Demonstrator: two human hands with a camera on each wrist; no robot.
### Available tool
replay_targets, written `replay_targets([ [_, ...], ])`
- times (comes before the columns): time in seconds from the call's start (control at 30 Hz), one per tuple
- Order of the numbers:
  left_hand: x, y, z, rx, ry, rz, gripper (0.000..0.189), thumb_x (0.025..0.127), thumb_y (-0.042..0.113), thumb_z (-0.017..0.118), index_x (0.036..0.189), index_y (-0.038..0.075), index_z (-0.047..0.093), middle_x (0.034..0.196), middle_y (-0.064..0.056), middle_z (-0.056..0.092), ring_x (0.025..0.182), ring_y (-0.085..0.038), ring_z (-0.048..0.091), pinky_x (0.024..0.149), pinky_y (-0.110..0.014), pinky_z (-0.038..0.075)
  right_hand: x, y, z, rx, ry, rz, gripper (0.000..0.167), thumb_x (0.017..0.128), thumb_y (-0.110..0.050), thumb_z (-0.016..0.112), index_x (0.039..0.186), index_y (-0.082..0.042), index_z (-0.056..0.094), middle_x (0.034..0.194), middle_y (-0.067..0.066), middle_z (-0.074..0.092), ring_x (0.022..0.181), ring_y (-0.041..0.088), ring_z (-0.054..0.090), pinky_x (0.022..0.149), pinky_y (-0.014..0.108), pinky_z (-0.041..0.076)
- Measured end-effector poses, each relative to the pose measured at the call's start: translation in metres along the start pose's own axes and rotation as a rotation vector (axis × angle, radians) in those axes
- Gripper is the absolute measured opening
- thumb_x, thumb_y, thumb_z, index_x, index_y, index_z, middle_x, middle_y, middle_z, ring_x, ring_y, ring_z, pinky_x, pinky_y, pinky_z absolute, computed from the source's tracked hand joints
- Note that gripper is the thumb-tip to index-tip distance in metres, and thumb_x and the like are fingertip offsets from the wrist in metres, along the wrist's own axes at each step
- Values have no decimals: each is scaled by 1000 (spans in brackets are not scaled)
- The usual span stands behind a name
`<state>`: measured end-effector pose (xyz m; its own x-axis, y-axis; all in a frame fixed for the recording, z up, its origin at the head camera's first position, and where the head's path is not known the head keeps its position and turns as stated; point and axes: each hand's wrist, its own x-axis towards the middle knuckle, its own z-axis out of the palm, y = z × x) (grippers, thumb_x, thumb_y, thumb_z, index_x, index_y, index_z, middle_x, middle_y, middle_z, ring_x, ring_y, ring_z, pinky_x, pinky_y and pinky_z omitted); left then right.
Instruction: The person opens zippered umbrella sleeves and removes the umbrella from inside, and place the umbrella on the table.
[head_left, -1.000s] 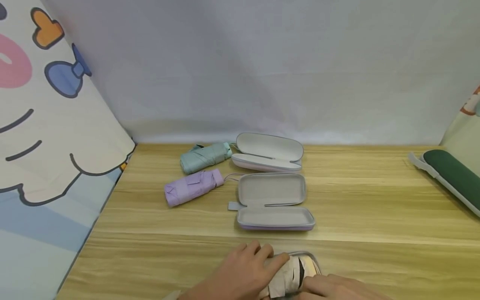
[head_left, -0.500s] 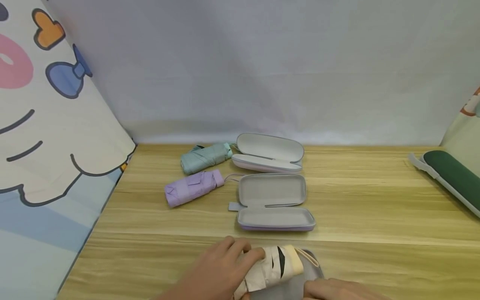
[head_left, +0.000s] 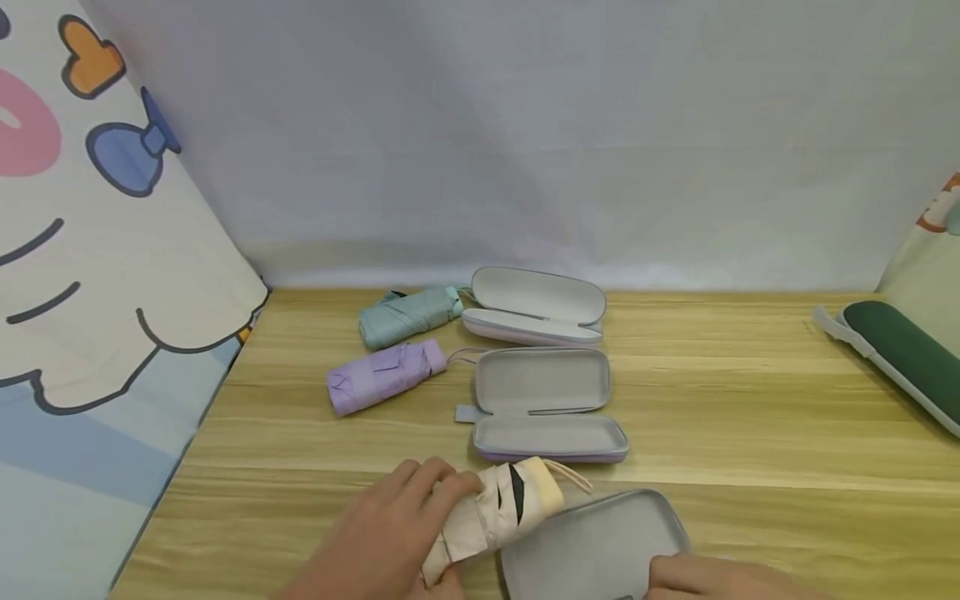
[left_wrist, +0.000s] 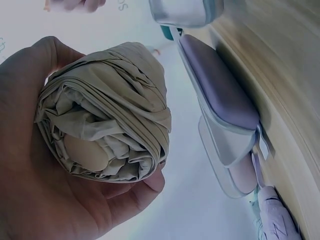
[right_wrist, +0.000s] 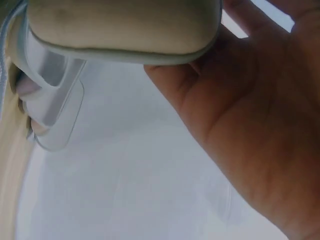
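Note:
My left hand (head_left: 375,533) grips a beige folded umbrella (head_left: 480,518), fingers over its top and thumb below. A pale yellow handle end with a thin cord loop points away to the right; dark stripes mark the cloth near it. In the left wrist view the umbrella's (left_wrist: 115,100) other end faces the camera, showing bunched folds and a round tip. At the front edge, my right hand (head_left: 712,577) holds an open beige case (head_left: 592,546) by its right side, the grey lining showing. The right wrist view shows the case's (right_wrist: 125,25) beige outside against fingers and thumb.
Behind stand an open purple-edged case (head_left: 543,379) and an open pale case (head_left: 536,287). Left of them lie a purple folded umbrella (head_left: 386,377) and a teal folded umbrella (head_left: 412,317). A green case (head_left: 907,342) lies at the right edge; a cloth backdrop (head_left: 555,150) rises behind.
The beige umbrella has come out of the case and moved left and slightly away in my left hand. My right hand and the case have shifted right, uncovering more grey lining.

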<state>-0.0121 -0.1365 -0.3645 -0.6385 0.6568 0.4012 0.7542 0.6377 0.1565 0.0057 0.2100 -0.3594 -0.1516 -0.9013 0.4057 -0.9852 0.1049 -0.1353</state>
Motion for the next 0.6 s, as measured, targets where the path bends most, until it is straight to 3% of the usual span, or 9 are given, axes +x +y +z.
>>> replay_targets([
  [0.13,-2,-2,-2,8,0,-30,72,58,30,81,126,15,61,108,5,60,85,-9,54,68,-21,49,-2,5,-9,-56,96,-89,26,110,-18,51,99,-29,71,94,-18,59,84,-6,43,75,3,28],
  [0.27,-5,-5,-4,-3,-5,-65,71,58,28,79,126,15,61,109,6,60,86,-7,53,70,-22,49,-10,6,-23,-61,102,-81,24,109,-18,51,102,-27,72,101,-15,61,87,-3,43,77,5,29],
  [0.37,-7,-8,-5,3,14,-72,71,58,28,77,125,14,61,109,7,60,87,-7,53,70,-21,49,-28,5,-34,51,41,51,13,104,-18,64,111,-27,69,105,-16,58,91,-6,45,78,2,30],
  [0.53,-10,-10,-6,12,40,-81,72,56,29,77,125,14,60,108,8,60,87,-7,53,67,-20,48,-67,7,-49,350,-46,372,54,85,-7,82,132,-23,59,110,-17,53,94,-8,53,74,2,38],
  [0.6,-11,-10,-6,7,35,-92,72,57,29,77,125,14,60,108,8,61,87,-6,53,66,-20,48,-76,10,-57,370,-47,411,59,84,-1,81,134,-22,59,114,-16,55,95,-5,55,72,5,40],
])
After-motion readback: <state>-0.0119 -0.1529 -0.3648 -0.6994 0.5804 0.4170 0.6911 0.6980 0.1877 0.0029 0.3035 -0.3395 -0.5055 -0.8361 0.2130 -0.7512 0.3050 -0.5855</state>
